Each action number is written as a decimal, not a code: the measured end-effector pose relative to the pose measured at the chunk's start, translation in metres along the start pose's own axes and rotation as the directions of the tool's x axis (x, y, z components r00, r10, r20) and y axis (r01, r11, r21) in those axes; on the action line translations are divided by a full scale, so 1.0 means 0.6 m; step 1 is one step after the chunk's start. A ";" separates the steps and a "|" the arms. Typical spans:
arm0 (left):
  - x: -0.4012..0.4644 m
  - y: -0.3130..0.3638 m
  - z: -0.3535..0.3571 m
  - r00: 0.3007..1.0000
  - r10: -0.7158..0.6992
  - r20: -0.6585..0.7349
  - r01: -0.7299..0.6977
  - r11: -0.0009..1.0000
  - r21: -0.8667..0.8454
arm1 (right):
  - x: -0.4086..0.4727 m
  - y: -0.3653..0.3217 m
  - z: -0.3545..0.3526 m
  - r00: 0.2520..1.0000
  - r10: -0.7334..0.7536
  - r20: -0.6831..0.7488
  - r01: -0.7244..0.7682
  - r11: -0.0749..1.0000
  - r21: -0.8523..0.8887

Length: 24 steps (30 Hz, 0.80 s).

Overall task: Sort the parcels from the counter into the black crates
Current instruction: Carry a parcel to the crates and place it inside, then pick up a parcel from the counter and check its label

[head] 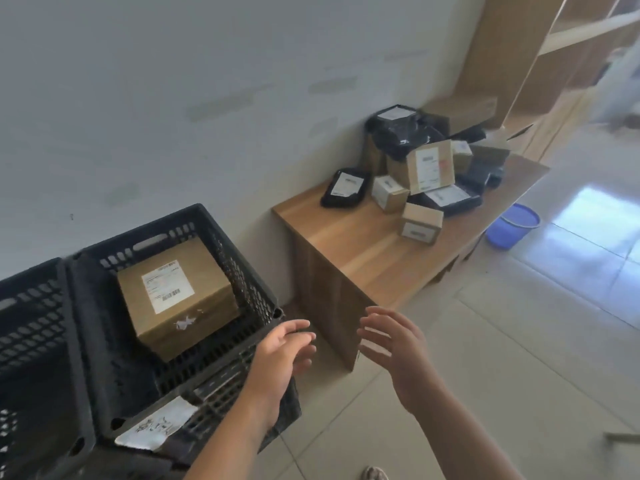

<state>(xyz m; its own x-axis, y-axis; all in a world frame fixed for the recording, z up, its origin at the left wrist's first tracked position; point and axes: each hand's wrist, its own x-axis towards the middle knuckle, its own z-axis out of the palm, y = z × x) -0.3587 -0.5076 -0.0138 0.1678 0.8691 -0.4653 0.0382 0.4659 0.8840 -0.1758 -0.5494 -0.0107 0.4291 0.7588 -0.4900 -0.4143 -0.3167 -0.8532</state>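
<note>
- both hands are hanging empty over the floor, left hand [282, 355] and right hand [393, 344], fingers loose
- one labelled cardboard box [178, 296] is sitting in the right black crate [221, 386]
- remaining parcels [422, 168] are piling up at the far end of the desk [346, 244]

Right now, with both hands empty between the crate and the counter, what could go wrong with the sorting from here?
1. The parcels sit in a loose heap on the counter; pulling one could topple others, and the small box nearest the front edge might fall.
2. The box in the crate lies tilted, so later parcels may stack unevenly.
3. The left hand and right hand hold nothing and are far from the heap.
</note>
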 end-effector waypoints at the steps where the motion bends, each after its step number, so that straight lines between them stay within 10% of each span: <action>1: 0.010 0.001 0.034 1.000 0.000 0.014 -0.001 1.000 0.004 | 0.018 -0.014 -0.031 1.000 -0.009 -0.013 0.009 1.000 0.013; 24: 0.317 0.067 0.505 0.983 -0.050 0.177 0.029 0.992 0.122 | 0.331 -0.216 -0.379 0.979 0.015 -0.206 0.009 0.993 0.117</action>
<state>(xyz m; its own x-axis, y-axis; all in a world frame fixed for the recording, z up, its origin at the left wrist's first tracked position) -0.0265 -0.3738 -0.0531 0.3376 0.8015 -0.4936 0.1629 0.4667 0.8693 0.1456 -0.4869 -0.0382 0.5786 0.6207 -0.5292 -0.5014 -0.2410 -0.8310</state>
